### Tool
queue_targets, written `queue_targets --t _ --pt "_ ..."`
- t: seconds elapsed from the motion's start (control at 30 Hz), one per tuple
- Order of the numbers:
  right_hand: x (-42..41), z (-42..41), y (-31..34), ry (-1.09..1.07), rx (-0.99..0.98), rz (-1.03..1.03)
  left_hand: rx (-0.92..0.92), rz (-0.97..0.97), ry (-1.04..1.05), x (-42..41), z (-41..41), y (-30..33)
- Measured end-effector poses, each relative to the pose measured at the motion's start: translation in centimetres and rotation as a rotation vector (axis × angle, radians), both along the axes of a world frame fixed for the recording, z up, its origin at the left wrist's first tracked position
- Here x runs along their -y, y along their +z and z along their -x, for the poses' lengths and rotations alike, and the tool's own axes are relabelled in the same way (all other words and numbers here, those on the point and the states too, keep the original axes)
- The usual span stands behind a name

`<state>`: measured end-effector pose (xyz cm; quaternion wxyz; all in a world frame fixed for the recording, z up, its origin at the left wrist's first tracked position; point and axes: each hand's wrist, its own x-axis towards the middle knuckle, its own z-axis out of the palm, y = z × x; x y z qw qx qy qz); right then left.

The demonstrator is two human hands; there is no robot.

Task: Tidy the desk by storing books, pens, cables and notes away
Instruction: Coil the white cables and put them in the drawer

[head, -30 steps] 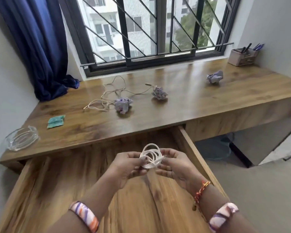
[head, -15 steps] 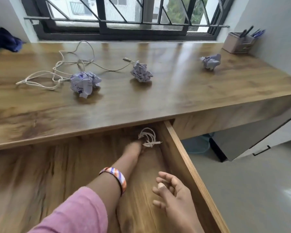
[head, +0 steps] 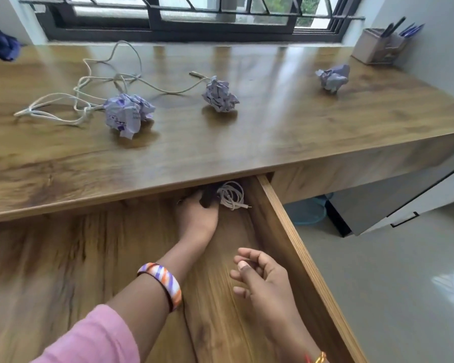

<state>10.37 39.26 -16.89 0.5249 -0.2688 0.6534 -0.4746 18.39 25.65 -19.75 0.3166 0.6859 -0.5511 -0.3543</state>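
Observation:
A coiled white cable lies in the back right corner of the open drawer, half under the desk's front edge. My left hand reaches to it, fingertips in shadow against the coil's left side; whether they still grip it is hidden. My right hand hovers over the drawer floor nearer me, fingers loosely curled and holding nothing. On the desk a loose tangled white cable sprawls at the left. Three crumpled paper balls sit on the desk: left, middle, right.
A beige pen holder with several pens stands in the desk's far right corner by the wall. A blue curtain end rests at the far left. A blue bin sits on the floor under the desk, right of the drawer.
My left hand carried the coiled cable from in front of me to the drawer's back right corner. My right hand let go of the coil and stayed back. My view moved closer and downward.

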Motion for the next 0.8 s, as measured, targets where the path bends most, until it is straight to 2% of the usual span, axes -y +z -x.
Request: queue_targets --t 0.17,0.23,0.33,0.4,0.47,0.57,0.63,0.7,0.8 --pt "0.9 -1.8 1.4 0.1 -0.129 0.05 -0.049 0.198 -0.33 -6.1 -4.5 3.4" --pt "2.4 -3.4 2.8 0.16 -0.197 0.122 -0.054 0.307 -0.38 -6.6 -7.0 5.2" --pt "5.6 -6.7 5.2 0.308 -0.265 0.268 0.011 0.456 -0.316 -5.9 -11.1 7.7" --pt "8.1 -9.3 6.5 0.439 -0.34 0.399 0.077 0.541 -0.185 -4.5 -14.2 9.0" --pt "10.9 -11.4 7.0 0.54 -0.559 0.542 0.19 0.616 0.02 -2.8 -17.1 10.0" --pt "15.1 -13.8 6.2 0.654 -0.912 0.698 0.3 0.537 0.248 -0.1 -21.5 10.5" --pt "16.9 -14.6 4.8 0.689 -0.973 0.758 0.369 0.441 0.284 1.5 -23.6 10.1" --pt "17.6 -15.1 3.8 0.658 -0.999 0.775 0.467 0.365 0.252 3.4 -24.9 9.9" --pt "17.6 -15.2 3.1 0.621 -1.032 0.789 0.608 0.226 0.083 7.3 -25.5 10.2"
